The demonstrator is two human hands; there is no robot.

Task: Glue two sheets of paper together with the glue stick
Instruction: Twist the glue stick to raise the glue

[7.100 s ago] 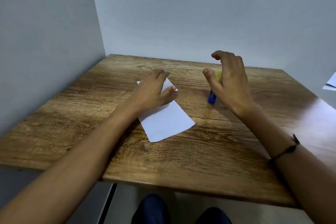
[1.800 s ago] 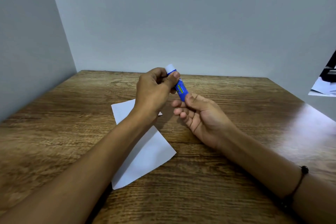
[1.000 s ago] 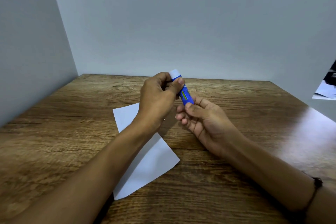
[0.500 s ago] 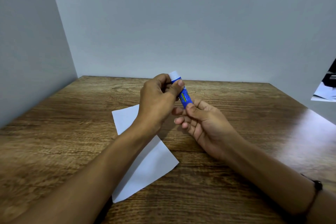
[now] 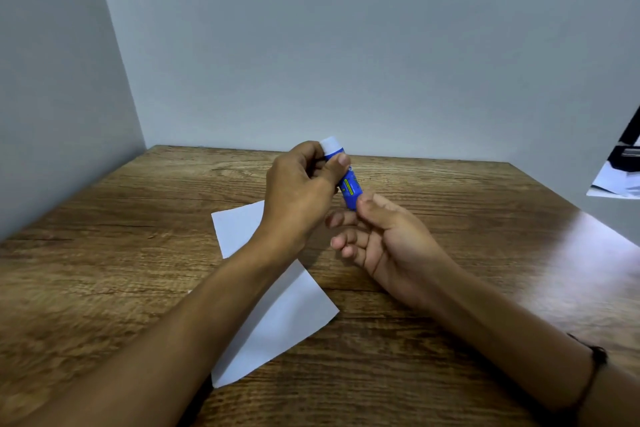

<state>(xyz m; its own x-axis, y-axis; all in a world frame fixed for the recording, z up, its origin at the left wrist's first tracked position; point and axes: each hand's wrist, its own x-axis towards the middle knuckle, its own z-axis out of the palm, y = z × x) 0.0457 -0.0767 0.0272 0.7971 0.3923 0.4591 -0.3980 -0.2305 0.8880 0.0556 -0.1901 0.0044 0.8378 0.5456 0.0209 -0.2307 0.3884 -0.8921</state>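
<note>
A blue glue stick [image 5: 349,185] with a white top end is held tilted above the table between both hands. My left hand [image 5: 299,189] grips its upper part with thumb and fingers, just below the white end. My right hand [image 5: 381,241] pinches its lower end with thumb and forefinger, palm up, other fingers loose. White paper [image 5: 277,315] lies flat on the wooden table [image 5: 121,253] under my left forearm, which hides its middle. I cannot tell whether it is one sheet or two stacked.
Grey walls close the table at the back and left. At the far right edge, beyond a partition, lie some white papers [image 5: 616,184] and a dark object. A black cord bracelet [image 5: 594,367] sits on my right wrist.
Seven seconds ago the glue stick stood on the table and my left hand pressed the paper. Since then both hands have lifted the stick; over the last second they have barely shifted.
</note>
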